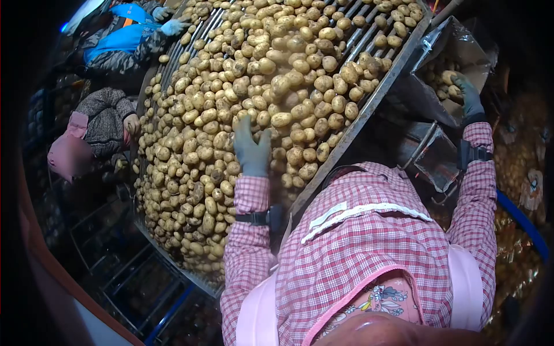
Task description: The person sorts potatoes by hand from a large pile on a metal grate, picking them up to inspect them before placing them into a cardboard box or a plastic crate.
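at your one o'clock, the metal rail (378,95) looks smooth; your checked sleeves (249,254) are matt cloth.

A metal-edged table (397,67) with a bed of metal rollers (353,43) stands in dim surroundings. Dark metal framework (112,268) fills the lower left, beside a slanting blue bar (168,316). At the right, a curved blue bar (522,225) crosses above a brownish, blurred ground area (519,155). A small blue light (63,27) glows at the upper left; brighter light falls over the table, and the outer edges sink into black.
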### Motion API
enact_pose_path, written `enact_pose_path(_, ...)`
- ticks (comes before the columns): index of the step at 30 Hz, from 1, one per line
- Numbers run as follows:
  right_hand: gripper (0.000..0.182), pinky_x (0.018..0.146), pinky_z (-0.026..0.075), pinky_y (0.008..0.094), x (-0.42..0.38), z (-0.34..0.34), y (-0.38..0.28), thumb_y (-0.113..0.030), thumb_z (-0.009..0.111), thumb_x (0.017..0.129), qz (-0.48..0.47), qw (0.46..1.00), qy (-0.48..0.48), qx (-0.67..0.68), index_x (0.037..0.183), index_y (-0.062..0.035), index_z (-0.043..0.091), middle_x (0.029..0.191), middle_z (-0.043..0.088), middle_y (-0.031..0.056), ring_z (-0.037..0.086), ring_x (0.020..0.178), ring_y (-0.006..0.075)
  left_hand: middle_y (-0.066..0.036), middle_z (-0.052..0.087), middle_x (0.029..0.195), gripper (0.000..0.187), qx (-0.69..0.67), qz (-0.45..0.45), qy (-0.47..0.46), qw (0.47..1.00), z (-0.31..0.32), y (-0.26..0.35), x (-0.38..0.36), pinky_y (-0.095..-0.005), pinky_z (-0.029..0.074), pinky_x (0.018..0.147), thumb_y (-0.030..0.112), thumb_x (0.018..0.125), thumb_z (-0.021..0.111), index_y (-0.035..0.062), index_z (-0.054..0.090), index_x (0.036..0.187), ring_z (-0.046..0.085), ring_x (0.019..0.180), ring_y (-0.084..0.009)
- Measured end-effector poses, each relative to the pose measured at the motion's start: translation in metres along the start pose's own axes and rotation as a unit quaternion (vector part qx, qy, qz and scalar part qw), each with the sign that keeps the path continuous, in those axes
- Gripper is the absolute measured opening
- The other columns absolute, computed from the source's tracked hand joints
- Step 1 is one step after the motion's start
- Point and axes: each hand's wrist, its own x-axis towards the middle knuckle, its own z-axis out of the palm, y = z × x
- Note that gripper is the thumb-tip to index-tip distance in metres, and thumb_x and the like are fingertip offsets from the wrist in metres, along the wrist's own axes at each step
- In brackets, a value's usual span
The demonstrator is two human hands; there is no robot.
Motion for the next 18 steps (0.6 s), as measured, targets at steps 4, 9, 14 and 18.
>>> enact_pose_path(4,0.045,0.089,0.054,0.0247,0.006,0.014,0.002,-0.013,0.065,0.098,-0.091,0.994,0.032,-0.056,0.140,-0.0033,0.056,0.124,0.064,0.0110,0.063,0.109,0.0166,-0.023,0.041,0.154,0.094,0.225,-0.030,-0.123,0.966,0.021,0.001,-0.034,-0.0477,0.031,0.120,0.037,0.078,0.083,0.0051,0.037,0.153,0.039,0.142,-0.0393)
enact_pose_path(9,0.045,0.093,0.052,0.0287,-0.092,0.218,-0.043,-0.019,0.062,0.098,-0.049,0.901,-0.427,-0.062,0.139,-0.0024,0.057,0.117,0.064,0.0106,0.062,0.105,0.0193,-0.026,0.045,0.147,0.106,0.043,-0.083,-0.098,0.991,0.025,0.038,0.008,-0.0449,0.035,0.116,0.038,0.072,0.087,0.0056,0.030,0.156,0.042,0.137,-0.0423)
enact_pose_path(14,0.054,0.095,0.049,0.0321,-0.131,0.367,-0.037,-0.021,0.063,0.095,-0.009,0.806,-0.555,-0.207,0.144,-0.0031,0.053,0.115,0.068,0.0095,0.061,0.106,0.0167,-0.029,0.028,0.156,0.108,0.067,-0.038,-0.014,0.997,0.088,0.048,0.074,-0.0452,0.037,0.115,0.038,0.072,0.085,0.0134,0.026,0.160,0.038,0.140,-0.0439)
enact_pose_path(18,0.029,0.078,0.051,0.0246,-0.065,0.406,-0.037,-0.021,0.064,0.095,0.058,0.869,-0.466,-0.157,0.120,-0.0064,0.064,0.092,0.065,0.0015,0.061,0.092,0.0085,-0.027,0.017,0.164,0.090,-0.062,-0.063,-0.092,0.992,0.078,0.087,0.124,-0.0450,0.039,0.115,0.033,0.086,0.072,0.0163,0.026,0.161,0.042,0.139,-0.0463)
